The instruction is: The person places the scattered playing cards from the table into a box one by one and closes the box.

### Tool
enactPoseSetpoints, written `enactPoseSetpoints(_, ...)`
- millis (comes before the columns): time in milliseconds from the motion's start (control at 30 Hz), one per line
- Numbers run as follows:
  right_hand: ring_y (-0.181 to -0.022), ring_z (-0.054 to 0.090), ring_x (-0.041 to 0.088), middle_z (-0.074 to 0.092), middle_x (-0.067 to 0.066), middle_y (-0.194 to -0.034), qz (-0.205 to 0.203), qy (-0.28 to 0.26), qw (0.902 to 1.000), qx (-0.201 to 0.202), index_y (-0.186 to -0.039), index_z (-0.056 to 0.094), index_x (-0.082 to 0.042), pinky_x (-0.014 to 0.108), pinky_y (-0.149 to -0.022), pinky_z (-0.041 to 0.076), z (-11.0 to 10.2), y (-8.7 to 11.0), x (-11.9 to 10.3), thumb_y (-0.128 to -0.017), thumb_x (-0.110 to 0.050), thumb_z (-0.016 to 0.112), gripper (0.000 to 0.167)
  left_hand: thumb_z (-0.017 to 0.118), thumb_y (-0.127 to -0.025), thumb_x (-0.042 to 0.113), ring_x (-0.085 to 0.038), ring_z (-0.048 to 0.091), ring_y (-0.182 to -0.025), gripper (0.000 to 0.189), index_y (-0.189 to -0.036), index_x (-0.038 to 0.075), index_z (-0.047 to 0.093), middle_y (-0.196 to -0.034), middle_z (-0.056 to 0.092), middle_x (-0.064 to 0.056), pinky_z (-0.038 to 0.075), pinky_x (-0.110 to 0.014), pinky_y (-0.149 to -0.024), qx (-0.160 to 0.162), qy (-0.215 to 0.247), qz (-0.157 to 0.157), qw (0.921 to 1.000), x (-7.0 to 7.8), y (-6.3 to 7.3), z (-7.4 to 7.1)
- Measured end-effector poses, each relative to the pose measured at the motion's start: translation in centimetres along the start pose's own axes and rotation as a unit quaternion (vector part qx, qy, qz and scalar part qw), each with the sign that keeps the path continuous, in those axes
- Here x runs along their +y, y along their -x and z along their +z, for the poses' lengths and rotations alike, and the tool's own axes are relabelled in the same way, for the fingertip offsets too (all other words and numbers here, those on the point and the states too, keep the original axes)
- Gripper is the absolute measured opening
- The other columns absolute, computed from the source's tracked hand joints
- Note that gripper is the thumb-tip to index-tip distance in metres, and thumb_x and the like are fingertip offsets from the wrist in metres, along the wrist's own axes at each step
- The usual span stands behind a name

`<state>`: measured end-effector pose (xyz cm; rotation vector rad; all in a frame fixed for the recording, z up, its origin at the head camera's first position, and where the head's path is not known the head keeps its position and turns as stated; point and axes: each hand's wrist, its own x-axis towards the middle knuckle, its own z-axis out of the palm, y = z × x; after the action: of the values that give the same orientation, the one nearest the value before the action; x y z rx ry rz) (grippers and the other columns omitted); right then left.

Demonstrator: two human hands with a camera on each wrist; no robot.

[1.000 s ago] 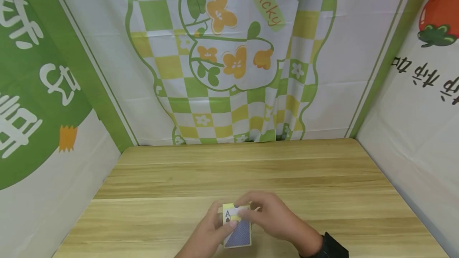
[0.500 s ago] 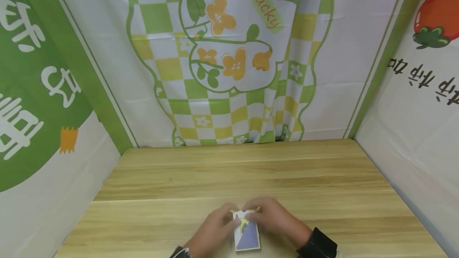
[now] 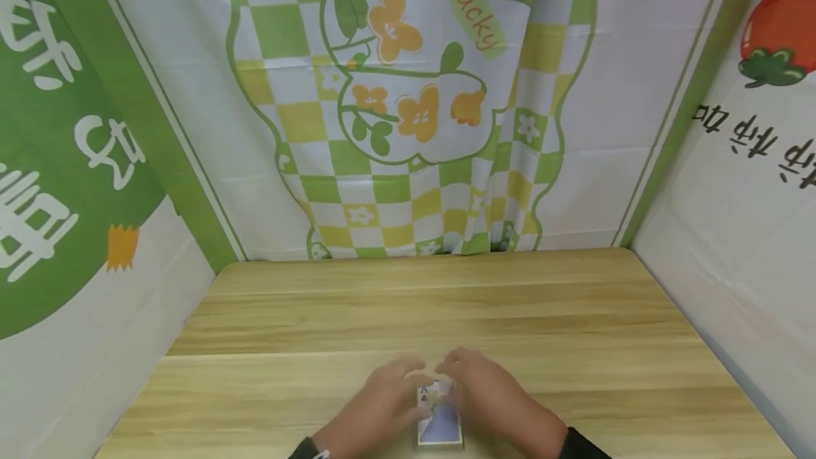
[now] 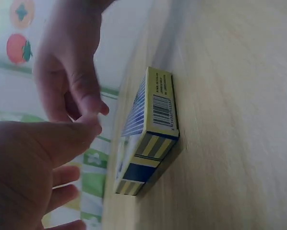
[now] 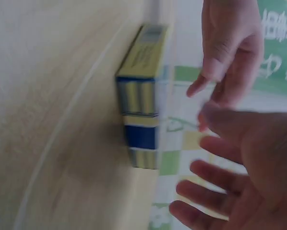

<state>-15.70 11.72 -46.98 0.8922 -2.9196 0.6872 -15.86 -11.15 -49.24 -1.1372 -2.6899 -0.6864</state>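
A yellow and blue playing card box (image 3: 440,431) lies flat on the wooden table, an ace of spades and a blue patterned triangle printed on its top. Its barcode side faces the left wrist camera. Just above its left edge is my left hand (image 3: 382,402), fingers loosely bent and holding nothing. My right hand (image 3: 491,399) hovers over the box's right side, its fingers (image 5: 206,187) spread and relaxed. Both wrist views show a gap between the hands and the box (image 4: 148,124). The fingertips of the two hands come close together above it.
The wooden table (image 3: 421,303) stretches out behind the box. A green and white checked cloth (image 3: 421,204) hangs at its back edge, with printed cloths along the left (image 3: 83,289) and right (image 3: 733,232) sides.
Both hands held the box a second ago, with the right at its top end. The box came down and slightly right onto the table, and the fingers have let go of it.
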Motion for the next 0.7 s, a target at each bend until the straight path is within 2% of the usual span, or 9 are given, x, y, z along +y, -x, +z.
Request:
enactPoseSetpoints(67, -0.099, 0.063, 0.012, 0.066, -0.004, -0.112, -0.044, 0.017, 0.9987, -0.017, -0.111, 0.073, -0.018, 0.032, -0.083, 0.057, -0.5, 0.9, -0.6, -0.09, -0.024, 0.076, 0.022, 0.079, -0.087, 0.03, -0.017, 0.062, -0.114, 0.032, -0.116, 0.019, 0.071, -0.126, 0.065, -0.002, 0.055, -0.037, -0.097, -0.011, -0.028, 0.052, 0.9982, 0.4, 0.4, -0.5)
enactPoseSetpoints(133, -0.089, 0.059, 0.005, 0.065, -0.01, -0.102, -0.089, 0.021, 0.9954, -0.03, -0.101, 0.072, -0.022, 0.023, -0.075, 0.054, -0.7, 1.7, -0.8, -0.086, -0.019, 0.079, 0.017, 0.081, -0.084, 0.029, -0.008, 0.062, -0.099, 0.023, -0.102, 0.02, 0.071, -0.11, 0.066, 0.005, 0.055, -0.026, -0.088, -0.028, -0.036, 0.081, 0.9956, 0.6, 0.9, -0.6)
enactPoseSetpoints(267, -0.085, 0.056, 0.001, 0.064, -0.013, -0.094, -0.14, 0.031, 0.9895, -0.023, -0.092, 0.068, -0.022, 0.018, -0.073, 0.051, -0.1, 2.6, -0.8, -0.079, -0.013, 0.081, 0.02, 0.08, -0.082, 0.025, -0.002, 0.059, -0.089, 0.014, -0.09, 0.019, 0.07, -0.099, 0.064, 0.01, 0.052, -0.018, -0.084, -0.053, -0.032, 0.093, 0.9938, 0.9, 1.5, -0.4)
enactPoseSetpoints(333, -0.09, 0.057, 0.001, 0.064, -0.013, -0.099, -0.151, 0.046, 0.9873, -0.016, -0.093, 0.069, -0.021, 0.019, -0.078, 0.052, 0.2, 2.7, -0.6, -0.079, -0.015, 0.081, 0.02, 0.078, -0.084, 0.024, -0.003, 0.062, -0.094, 0.012, -0.092, 0.018, 0.072, -0.104, 0.066, 0.008, 0.054, -0.021, -0.087, -0.06, -0.031, 0.083, 0.9942, 1.0, 1.6, -0.4)
enactPoseSetpoints(400, -0.089, 0.056, 0.0, 0.063, -0.013, -0.098, -0.143, 0.046, 0.9885, -0.016, -0.093, 0.068, -0.021, 0.019, -0.077, 0.052, 0.3, 2.8, -0.4, -0.08, -0.014, 0.08, 0.019, 0.077, -0.085, 0.023, -0.004, 0.062, -0.096, 0.011, -0.094, 0.018, 0.072, -0.107, 0.067, 0.007, 0.054, -0.023, -0.089, -0.058, -0.032, 0.081, 0.9945, 1.1, 1.6, -0.3)
enactPoseSetpoints(533, -0.082, 0.051, -0.002, 0.06, -0.015, -0.093, -0.087, 0.035, 0.9952, -0.026, -0.091, 0.067, -0.022, 0.019, -0.073, 0.05, 0.1, 2.4, 0.3, -0.086, -0.012, 0.074, 0.013, 0.073, -0.09, 0.023, 0.0, 0.057, -0.086, 0.004, -0.092, 0.02, 0.071, -0.098, 0.061, 0.011, 0.052, -0.017, -0.08, -0.059, -0.02, 0.068, 0.9957, 1.0, 0.3, 0.0)
enactPoseSetpoints(633, -0.08, 0.053, -0.001, 0.063, -0.013, -0.092, -0.042, 0.027, 0.9985, -0.021, -0.092, 0.068, -0.02, 0.022, -0.072, 0.052, -0.4, 1.5, 1.4, -0.087, -0.011, 0.074, 0.011, 0.07, -0.094, 0.026, -0.004, 0.063, -0.096, 0.007, -0.096, 0.02, 0.071, -0.106, 0.066, 0.01, 0.054, -0.022, -0.088, -0.065, -0.018, 0.046, 0.9967, 0.5, -1.6, 0.5)
enactPoseSetpoints(700, -0.083, 0.057, 0.003, 0.065, -0.009, -0.093, -0.03, 0.035, 0.9989, -0.009, -0.092, 0.068, -0.016, 0.026, -0.074, 0.054, -0.7, 0.7, 2.4, -0.084, -0.009, 0.075, 0.013, 0.069, -0.095, 0.028, -0.009, 0.064, -0.11, 0.011, -0.102, 0.02, 0.072, -0.118, 0.069, 0.006, 0.053, -0.029, -0.098, -0.065, -0.021, 0.031, 0.9972, -0.2, -3.1, 1.0)
